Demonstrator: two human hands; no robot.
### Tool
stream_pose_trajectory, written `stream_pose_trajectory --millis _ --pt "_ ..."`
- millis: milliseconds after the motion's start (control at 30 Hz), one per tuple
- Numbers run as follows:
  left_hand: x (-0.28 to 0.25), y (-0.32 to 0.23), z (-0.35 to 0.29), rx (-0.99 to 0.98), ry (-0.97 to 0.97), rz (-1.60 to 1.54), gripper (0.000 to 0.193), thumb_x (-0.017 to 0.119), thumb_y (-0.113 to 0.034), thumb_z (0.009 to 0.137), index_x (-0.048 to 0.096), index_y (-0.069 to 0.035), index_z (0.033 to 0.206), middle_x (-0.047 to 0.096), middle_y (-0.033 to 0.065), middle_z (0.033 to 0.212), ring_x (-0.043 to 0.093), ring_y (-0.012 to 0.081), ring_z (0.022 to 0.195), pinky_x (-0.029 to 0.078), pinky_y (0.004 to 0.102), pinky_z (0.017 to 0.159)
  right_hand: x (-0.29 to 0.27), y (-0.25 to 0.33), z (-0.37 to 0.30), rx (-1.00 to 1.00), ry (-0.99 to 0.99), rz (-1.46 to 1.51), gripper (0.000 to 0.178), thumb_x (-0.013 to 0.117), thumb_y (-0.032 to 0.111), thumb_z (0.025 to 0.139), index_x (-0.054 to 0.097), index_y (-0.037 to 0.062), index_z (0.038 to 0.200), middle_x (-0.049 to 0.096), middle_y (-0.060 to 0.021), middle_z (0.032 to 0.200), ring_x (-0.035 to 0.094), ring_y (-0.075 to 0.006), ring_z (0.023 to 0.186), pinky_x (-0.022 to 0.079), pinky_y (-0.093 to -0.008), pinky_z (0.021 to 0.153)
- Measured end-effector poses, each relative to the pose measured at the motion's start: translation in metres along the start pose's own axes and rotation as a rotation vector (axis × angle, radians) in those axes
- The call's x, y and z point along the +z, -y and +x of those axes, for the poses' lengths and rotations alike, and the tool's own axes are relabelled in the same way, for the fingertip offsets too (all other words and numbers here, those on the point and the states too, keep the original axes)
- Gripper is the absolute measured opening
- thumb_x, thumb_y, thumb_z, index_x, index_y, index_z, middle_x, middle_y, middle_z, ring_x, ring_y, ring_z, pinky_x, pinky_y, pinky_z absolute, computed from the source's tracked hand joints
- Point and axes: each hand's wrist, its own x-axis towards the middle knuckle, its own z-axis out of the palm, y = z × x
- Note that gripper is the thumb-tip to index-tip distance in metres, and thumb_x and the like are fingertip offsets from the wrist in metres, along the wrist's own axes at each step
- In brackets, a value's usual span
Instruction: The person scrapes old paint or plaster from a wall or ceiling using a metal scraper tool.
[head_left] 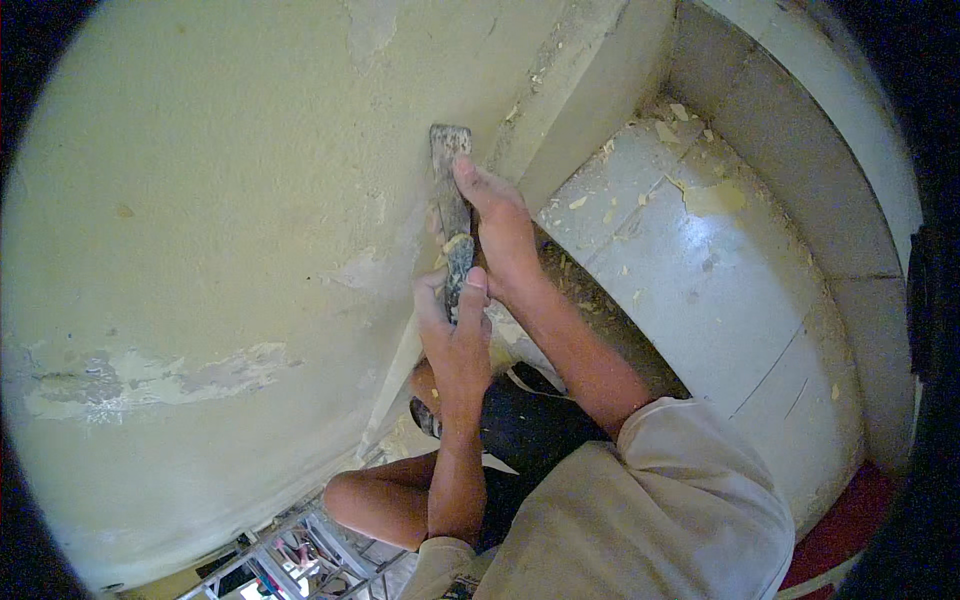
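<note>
A paint-spattered scraper points up along the pale yellow wall, its broad blade end at or close to the wall's surface. My left hand is closed around the dark, worn handle, thumb lying along it. Higher up, my right hand grips the blade part from the right, with its thumb pressed near the tip. Most of the right fingers are hidden behind the tool. Whether the blade edge touches the wall I cannot tell.
Right of my arms lies a pale tiled surface strewn with paint flakes, backed by grey tiles. A peeled patch marks the wall at left. A metal stepladder stands at lower left. My bent knee is close to the wall.
</note>
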Motion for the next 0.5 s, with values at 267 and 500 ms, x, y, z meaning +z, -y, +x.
stream_pose_trajectory --millis 267,500 --pt "0.014 0.011 -0.001 -0.144 -0.038 -0.275 0.025 0.056 -0.026 0.084 0.046 -0.005 0.091 0.046 0.0014 0.070 0.041 0.0062 0.056 0.033 0.0192 0.045 -0.008 -0.001 -0.001 0.019 -0.023 -0.091 0.034 0.054 0.036 0.084 0.058 0.0029 0.088 0.056 -0.0032 0.066 0.053 -0.0115 0.053 0.042 -0.0241 0.048" --pt "0.002 0.036 -0.001 -0.151 0.028 -0.225 0.021 0.056 -0.023 0.084 0.045 -0.006 0.089 0.047 0.0003 0.066 0.041 0.0061 0.048 0.030 0.0198 0.038 -0.026 -0.028 -0.005 0.044 0.028 -0.058 0.033 0.051 0.036 0.086 0.058 0.0028 0.088 0.056 -0.0024 0.070 0.052 -0.0104 0.057 0.044 -0.0238 0.052"
